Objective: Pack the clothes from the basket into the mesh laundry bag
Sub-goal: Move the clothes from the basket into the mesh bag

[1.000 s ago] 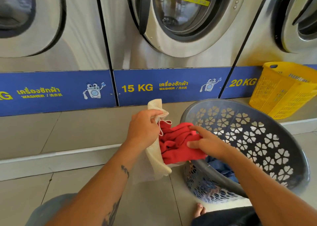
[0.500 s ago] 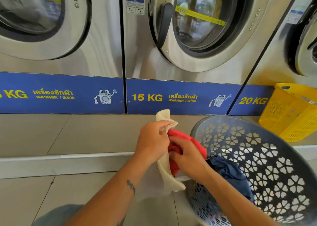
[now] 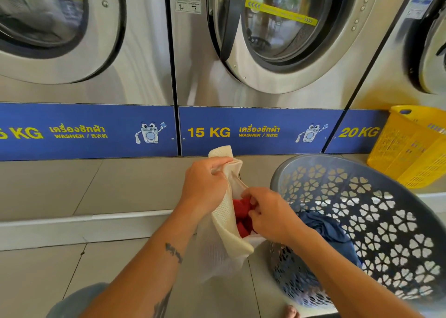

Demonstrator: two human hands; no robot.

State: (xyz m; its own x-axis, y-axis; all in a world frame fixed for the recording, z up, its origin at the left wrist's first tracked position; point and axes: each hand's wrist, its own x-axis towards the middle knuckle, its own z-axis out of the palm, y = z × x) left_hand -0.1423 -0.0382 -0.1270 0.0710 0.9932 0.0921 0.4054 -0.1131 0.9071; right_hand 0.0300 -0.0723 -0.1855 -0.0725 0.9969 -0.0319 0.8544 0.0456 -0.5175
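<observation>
L hand point(image 3: 205, 187) grips mesh bag point(image 3: 226, 223) mouth open, upright; R hand point(image 3: 270, 217) pinches red garment point(image 3: 241, 217) partly inside. Blue clothes point(image 3: 330, 235) sit in basket point(image 3: 386, 197) right of bag, nearer R hand.

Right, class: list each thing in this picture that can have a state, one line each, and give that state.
Mesh laundry bag: mouth held open, partly filled.
Red garment: mostly inside the bag.
Left hand: gripping the bag's rim.
Right hand: closed on the red garment, pushing it in.
Grey laundry basket: tilted, still holds clothes.
Blue garment: in the basket, unpacked.
15 KG washer door: shut.
Yellow basket: tilted, contents unclear.
</observation>
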